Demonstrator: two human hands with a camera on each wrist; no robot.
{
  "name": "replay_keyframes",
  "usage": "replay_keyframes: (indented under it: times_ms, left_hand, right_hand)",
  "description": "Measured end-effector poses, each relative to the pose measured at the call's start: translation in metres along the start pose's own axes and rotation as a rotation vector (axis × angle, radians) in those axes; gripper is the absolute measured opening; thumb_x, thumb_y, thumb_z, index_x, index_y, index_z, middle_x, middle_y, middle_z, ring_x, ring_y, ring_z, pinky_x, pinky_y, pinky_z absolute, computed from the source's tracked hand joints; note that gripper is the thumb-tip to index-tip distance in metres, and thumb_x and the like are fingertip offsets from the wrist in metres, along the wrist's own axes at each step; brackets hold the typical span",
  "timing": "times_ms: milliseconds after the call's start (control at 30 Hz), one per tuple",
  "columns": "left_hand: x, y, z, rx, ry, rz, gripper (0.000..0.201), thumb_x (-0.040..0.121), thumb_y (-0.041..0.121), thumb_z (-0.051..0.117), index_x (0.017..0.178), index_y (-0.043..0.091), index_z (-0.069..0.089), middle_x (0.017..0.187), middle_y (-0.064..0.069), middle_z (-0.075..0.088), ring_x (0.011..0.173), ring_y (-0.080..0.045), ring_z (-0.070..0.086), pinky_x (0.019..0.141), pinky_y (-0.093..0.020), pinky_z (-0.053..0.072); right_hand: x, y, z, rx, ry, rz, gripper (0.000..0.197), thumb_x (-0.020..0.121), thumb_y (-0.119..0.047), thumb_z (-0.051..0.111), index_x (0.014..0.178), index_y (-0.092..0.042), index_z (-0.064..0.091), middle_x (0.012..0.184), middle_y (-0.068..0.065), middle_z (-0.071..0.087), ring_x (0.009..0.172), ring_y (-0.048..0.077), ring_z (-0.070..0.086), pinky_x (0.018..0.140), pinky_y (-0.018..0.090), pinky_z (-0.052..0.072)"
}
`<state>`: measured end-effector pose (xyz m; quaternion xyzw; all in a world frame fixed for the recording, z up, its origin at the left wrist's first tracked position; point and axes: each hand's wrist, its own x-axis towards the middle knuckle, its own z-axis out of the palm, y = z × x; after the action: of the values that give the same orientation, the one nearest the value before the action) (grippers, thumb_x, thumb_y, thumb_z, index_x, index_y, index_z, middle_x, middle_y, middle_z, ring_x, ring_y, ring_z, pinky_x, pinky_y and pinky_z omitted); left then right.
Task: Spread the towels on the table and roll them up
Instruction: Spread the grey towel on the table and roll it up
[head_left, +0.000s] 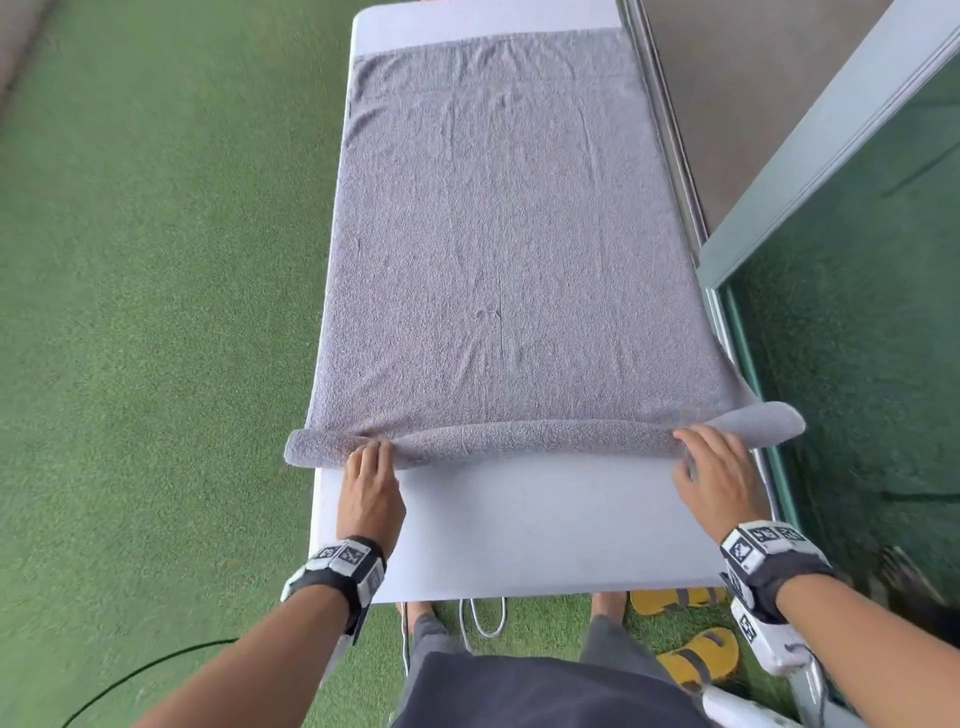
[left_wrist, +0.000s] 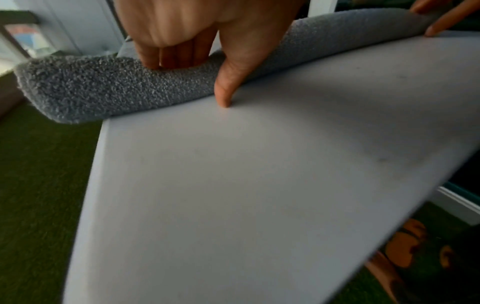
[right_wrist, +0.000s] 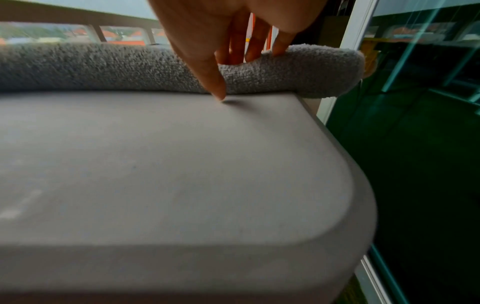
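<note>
A grey terry towel lies flat along the pale table, and its near end is turned into a thin roll across the table's width. My left hand grips the roll near its left end, fingers curled over the top and thumb down on the near side, touching the table. At the right end my right hand holds the roll the same way, its thumb tip on the table. Both roll ends overhang the table's sides.
Green artificial turf surrounds the table. A glass panel in a pale frame stands close along the right side, beside a metal rail. Yellow sandals and a black cable lie on the turf near my feet.
</note>
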<state>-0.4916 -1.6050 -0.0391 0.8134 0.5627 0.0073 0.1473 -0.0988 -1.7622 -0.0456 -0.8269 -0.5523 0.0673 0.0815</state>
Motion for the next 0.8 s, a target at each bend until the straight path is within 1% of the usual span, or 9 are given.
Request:
replay_keyframes:
  times_ms: [33,67,100,200,300,467,600,700,800]
  left_hand:
    - [0.000,-0.002,0.001,0.020,-0.006,0.022,0.057,0.062,-0.014,0.063,0.118,-0.003,0.055,0.114,-0.019,0.059,0.107,-0.035,0.053,0.094,-0.049,0.048]
    - [0.003,-0.004,-0.001,0.033,-0.016,0.040,0.058,0.059,-0.017,0.065,0.115,-0.004,0.058,0.113,-0.020,0.061,0.107,-0.037,0.055,0.093,-0.050,0.049]
    - [0.007,-0.004,-0.004,0.046,-0.031,0.054,0.053,0.058,-0.019,0.064,0.108,-0.003,0.061,0.107,-0.019,0.064,0.103,-0.037,0.058,0.090,-0.048,0.051]
    - [0.021,-0.005,-0.016,0.107,-0.081,0.075,0.037,0.056,-0.017,0.068,0.085,0.004,0.064,0.084,-0.013,0.065,0.082,-0.033,0.062,0.070,-0.040,0.056]
    - [0.016,-0.006,-0.023,0.136,-0.088,0.082,0.036,0.051,-0.018,0.069,0.078,0.005,0.062,0.075,-0.011,0.063,0.073,-0.031,0.062,0.059,-0.036,0.055]
    - [-0.011,-0.005,-0.017,0.129,-0.073,0.089,0.037,0.051,-0.019,0.068,0.078,0.006,0.062,0.073,-0.009,0.062,0.069,-0.029,0.060,0.056,-0.036,0.053]
    - [-0.041,-0.011,-0.009,0.086,-0.072,0.067,0.034,0.058,-0.018,0.067,0.082,0.006,0.065,0.079,-0.006,0.065,0.072,-0.025,0.061,0.057,-0.033,0.054]
    - [-0.065,-0.014,-0.004,0.066,-0.078,0.063,0.031,0.061,-0.016,0.067,0.082,0.007,0.066,0.079,-0.005,0.065,0.071,-0.022,0.061,0.059,-0.031,0.056]
    - [-0.089,-0.016,0.000,0.046,-0.092,0.064,0.031,0.061,-0.016,0.068,0.080,0.008,0.066,0.078,-0.003,0.066,0.070,-0.020,0.062,0.057,-0.030,0.056]
  right_hand:
    - [-0.002,0.003,0.000,0.007,-0.022,-0.006,0.041,0.076,-0.003,0.068,0.116,-0.007,0.064,0.115,0.008,0.064,0.106,0.030,0.053,0.093,0.048,0.047]
    - [-0.001,0.004,-0.001,0.024,-0.036,-0.001,0.044,0.075,-0.003,0.071,0.119,-0.007,0.065,0.119,0.006,0.064,0.110,0.029,0.053,0.096,0.048,0.046]
    - [-0.001,0.005,-0.001,0.036,-0.035,0.011,0.045,0.075,-0.002,0.071,0.119,-0.008,0.066,0.120,0.005,0.064,0.111,0.028,0.053,0.097,0.047,0.046]
    - [0.006,0.004,-0.003,0.034,-0.024,0.018,0.042,0.072,0.002,0.072,0.111,-0.011,0.069,0.112,0.002,0.068,0.104,0.026,0.056,0.093,0.046,0.047]
    - [0.008,-0.001,-0.007,0.005,-0.029,0.033,0.040,0.070,-0.001,0.072,0.107,-0.015,0.071,0.107,-0.001,0.069,0.099,0.024,0.057,0.087,0.045,0.049]
    - [-0.013,-0.006,-0.005,-0.025,-0.031,0.064,0.042,0.067,0.000,0.072,0.106,-0.014,0.071,0.105,0.001,0.071,0.097,0.027,0.057,0.084,0.046,0.051]
    - [-0.047,-0.009,-0.009,-0.029,-0.047,0.061,0.041,0.067,-0.001,0.076,0.106,-0.013,0.072,0.105,0.001,0.071,0.094,0.025,0.056,0.082,0.044,0.051]
    - [-0.074,-0.009,-0.010,-0.052,-0.086,0.088,0.042,0.067,-0.007,0.078,0.107,-0.017,0.072,0.106,-0.002,0.071,0.095,0.022,0.056,0.083,0.043,0.047]
    - [-0.095,-0.010,-0.012,-0.070,-0.152,0.144,0.041,0.069,-0.014,0.076,0.108,-0.024,0.071,0.109,-0.008,0.069,0.099,0.019,0.054,0.086,0.040,0.037]
